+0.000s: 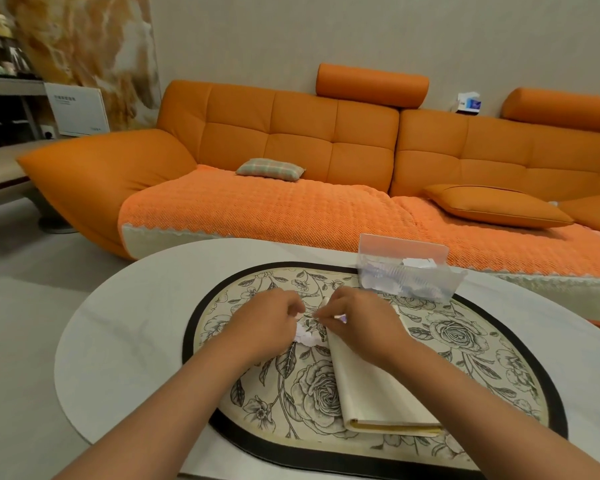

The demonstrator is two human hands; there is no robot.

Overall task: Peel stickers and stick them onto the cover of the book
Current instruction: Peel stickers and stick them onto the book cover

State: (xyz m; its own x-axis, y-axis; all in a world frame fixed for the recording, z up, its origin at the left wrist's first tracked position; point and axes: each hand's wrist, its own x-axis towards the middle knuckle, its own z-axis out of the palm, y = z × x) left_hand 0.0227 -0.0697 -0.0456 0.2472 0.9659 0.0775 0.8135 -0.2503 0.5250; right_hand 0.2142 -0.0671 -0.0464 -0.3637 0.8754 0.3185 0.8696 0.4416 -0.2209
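The book (368, 382) has a matt cream paper cover, the stickers (303, 336) are thin white paper, the box (406, 268) is clear glossy plastic, the table (125, 323) is smooth and matt, and the sofa (291, 126) looks like smooth leather under a rough knitted cloth (274, 209).

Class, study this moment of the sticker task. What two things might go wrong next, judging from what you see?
First, the left hand and right hand both pinch the small crumpled sticker paper; pulling apart might tear it or fold a sticker onto itself. Second, the paper is held over the floral mat, beside the book, so a dropped sticker may land on the mat.
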